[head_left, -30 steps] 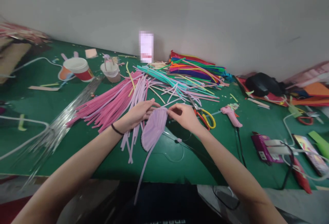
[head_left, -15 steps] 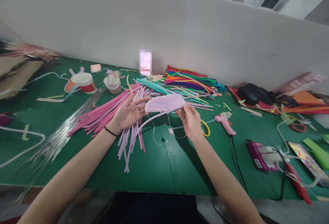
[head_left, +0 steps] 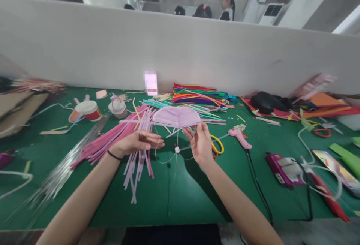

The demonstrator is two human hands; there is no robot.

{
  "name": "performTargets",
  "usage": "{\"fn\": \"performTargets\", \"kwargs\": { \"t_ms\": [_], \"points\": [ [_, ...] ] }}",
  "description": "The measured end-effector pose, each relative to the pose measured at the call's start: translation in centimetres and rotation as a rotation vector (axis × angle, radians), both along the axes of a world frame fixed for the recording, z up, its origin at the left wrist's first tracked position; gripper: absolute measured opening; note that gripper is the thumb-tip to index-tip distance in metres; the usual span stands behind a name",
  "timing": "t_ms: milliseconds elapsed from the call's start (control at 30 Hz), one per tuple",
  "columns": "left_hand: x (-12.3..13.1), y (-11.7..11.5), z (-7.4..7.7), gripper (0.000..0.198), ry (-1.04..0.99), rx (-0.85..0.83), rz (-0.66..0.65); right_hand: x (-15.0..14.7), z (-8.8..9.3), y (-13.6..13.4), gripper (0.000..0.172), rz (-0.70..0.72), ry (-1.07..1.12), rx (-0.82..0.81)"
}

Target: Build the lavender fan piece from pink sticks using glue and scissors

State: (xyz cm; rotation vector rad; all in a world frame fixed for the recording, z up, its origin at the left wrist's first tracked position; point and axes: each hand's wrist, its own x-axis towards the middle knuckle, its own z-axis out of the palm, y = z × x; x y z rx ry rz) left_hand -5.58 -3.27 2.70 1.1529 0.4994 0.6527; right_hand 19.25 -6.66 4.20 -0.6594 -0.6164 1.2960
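**Item: fan** (head_left: pixel 176 116). Half-round piece of pale lilac fuzzy stems laid side by side, ribbed across its face. It was held up at the centre of the frame, above the table (head_left: pixel 180 196), curved edge upward. One straight stem stuck out from its left end. Fine clear thread looped beneath it, with a small pink bead (head_left: pixel 177 149) dangling.

**Hold.** The right hand (head_left: pixel 200 145) pinched the fan's lower edge near the right end, thumb against fingers. The left hand (head_left: pixel 137 142) lay open, fingers flat and spread, just left of and below the fan, gripping nothing. Whether its fingertips touched the thread loop could not be told.

**Handling, judged.** Very light. Soft pile over thin wire, so it would likely bend at a squeeze and keep the bend. The ribs might part if pulled sideways. Best taken along the straight lower edge where the ribs meet, not by the thread or the curved rim.

**Surroundings.**
- Pink stems (head_left: pixel 112 140): a loose fuzzy sheaf, left of centre.
- Coloured stems (head_left: pixel 197 95): a stacked bundle, behind the fan by the partition (head_left: pixel 180 50).
- Silver wires (head_left: pixel 64 162): a thin shiny spray, lower left.
- Scissors (head_left: pixel 218 145): yellow handles, just right of the right hand.
- Glue gun (head_left: pixel 239 137): pink, corded, right of centre.
- Paper cup (head_left: pixel 87 110): red-banded, mid left.
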Motion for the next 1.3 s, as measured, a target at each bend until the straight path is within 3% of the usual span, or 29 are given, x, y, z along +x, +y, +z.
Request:
{"fn": "performTargets", "kwargs": {
  "t_ms": [100, 233, 367, 433, 500, 567, 667, 833, 967, 1133, 1300],
  "points": [
    [1.8, -1.1, 0.0, 0.074, -0.059, -0.001, -0.059, -0.1, -0.3, 0.1, 0.026, 0.001, 0.084, -0.001],
    [5.1, -2.4, 0.8, 0.052, -0.100, 0.069, 0.118, -0.5, -1.5, 0.5, 0.025, 0.119, 0.184, -0.093],
    [7.2, -2.4, 2.2, 0.047, 0.132, 0.324, 0.209, -1.3, -3.1, 0.9, 0.025, 0.385, 0.115, -0.302],
    [8.1, -2.2, 2.4, 0.042, 0.257, 0.499, 0.250, -1.9, -3.5, 1.0, 0.023, 0.441, 0.081, -0.328],
    [8.9, -1.9, 2.1, 0.041, 0.310, 0.572, 0.357, -2.4, -3.7, 1.2, 0.020, 0.462, 0.069, -0.318],
    [9.5, -1.7, 1.3, 0.050, 0.276, 0.493, 0.436, -2.6, -3.7, 1.4, 0.020, 0.473, 0.053, -0.296],
    [9.7, -1.5, 0.2, 0.062, 0.195, 0.288, 0.428, -2.7, -4.0, 1.4, 0.025, 0.479, 0.010, -0.276],
    [8.6, -1.4, -0.3, 0.054, 0.172, 0.161, 0.467, -2.3, -4.8, 1.5, 0.032, 0.560, -0.225, -0.240],
    [8.0, -1.3, 0.0, 0.042, 0.048, 0.120, 0.631, -1.1, -5.2, 1.8, 0.024, 0.542, -0.262, -0.237],
    [7.3, -1.0, 0.4, 0.043, -0.089, 0.096, 0.843, 1.2, -5.0, 1.8, 0.016, 0.505, -0.169, -0.259],
    [6.6, -0.7, 0.1, 0.039, -0.117, 0.137, 1.018, 2.0, -3.7, 0.8, 0.048, 0.662, -0.005, -0.143]
  ]
}}
